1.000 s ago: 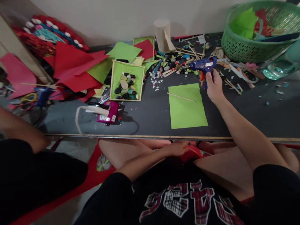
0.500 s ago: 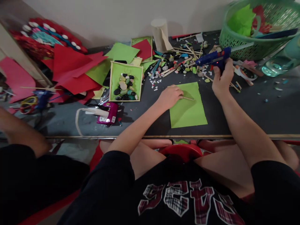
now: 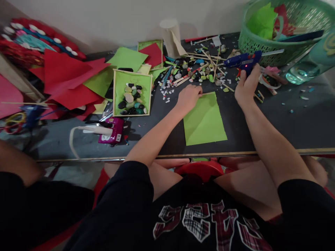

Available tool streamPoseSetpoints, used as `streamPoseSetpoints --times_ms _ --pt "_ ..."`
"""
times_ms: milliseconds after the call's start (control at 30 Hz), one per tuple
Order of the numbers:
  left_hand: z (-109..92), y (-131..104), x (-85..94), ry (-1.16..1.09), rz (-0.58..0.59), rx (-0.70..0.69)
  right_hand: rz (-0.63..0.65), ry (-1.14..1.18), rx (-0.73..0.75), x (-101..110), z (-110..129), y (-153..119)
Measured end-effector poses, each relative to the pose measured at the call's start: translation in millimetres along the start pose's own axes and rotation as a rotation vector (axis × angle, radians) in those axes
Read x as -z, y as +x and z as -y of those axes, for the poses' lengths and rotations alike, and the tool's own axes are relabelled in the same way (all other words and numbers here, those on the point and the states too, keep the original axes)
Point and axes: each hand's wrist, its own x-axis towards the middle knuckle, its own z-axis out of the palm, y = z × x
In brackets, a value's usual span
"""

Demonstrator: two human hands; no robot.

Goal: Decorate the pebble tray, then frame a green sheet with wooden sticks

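My left hand is closed on a thin wooden stick, which lies along the far edge of a light green sheet of paper. Most of the stick is hidden under my fingers. In my right hand is a blue glue gun with a small red light on its side and a pale glue stick poking out of its back. Its nozzle points left, over the scattered pebbles and sticks, apart from the paper.
Left of the paper stands a green-backed tray with glued stones, and a purple power adapter with a white cord. Red paper is heaped farther left, near another person's arm. A green basket stands back right, beside a bottle.
My left hand has brought the stick from across the sheet up to its far edge. The glue gun is still in my right hand. The whole view has shifted slightly.
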Motion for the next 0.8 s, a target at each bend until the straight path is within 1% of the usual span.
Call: streamPoseSetpoints --times_ms 67,133,233,300,400,500,600,700,800 --pt "3.7 0.0 3.0 -0.009 0.013 -0.001 0.053 0.003 0.012 1.0 4.1 -2.1" --pt "9.3 -0.2 10.0 -0.018 0.003 0.008 0.085 0.01 -0.001 2.3 9.0 -4.1" --pt "21.9 -0.9 22.7 -0.048 -0.061 0.032 0.087 0.031 -0.01 3.8 16.2 -6.1" --pt "31.6 -2.0 27.9 -0.073 -0.088 0.038 0.105 0.044 0.01 3.9 19.4 -6.9" --pt "44.8 -4.6 27.9 -0.085 -0.067 0.019 0.122 0.052 0.015 2.5 20.8 -7.7" --pt "56.9 -7.5 26.1 -0.08 -0.025 0.001 0.103 0.05 0.006 1.4 20.2 -7.9" --pt "68.9 -11.2 29.4 -0.095 -0.058 0.041 0.086 -0.004 0.003 4.4 22.6 -8.0" --pt "76.5 -16.7 33.1 -0.094 -0.093 0.091 0.15 -0.122 -0.021 11.4 31.1 -8.7" --pt "76.2 -24.7 28.7 -0.075 -0.104 0.092 0.242 -0.228 -0.052 17.4 41.2 -9.8"
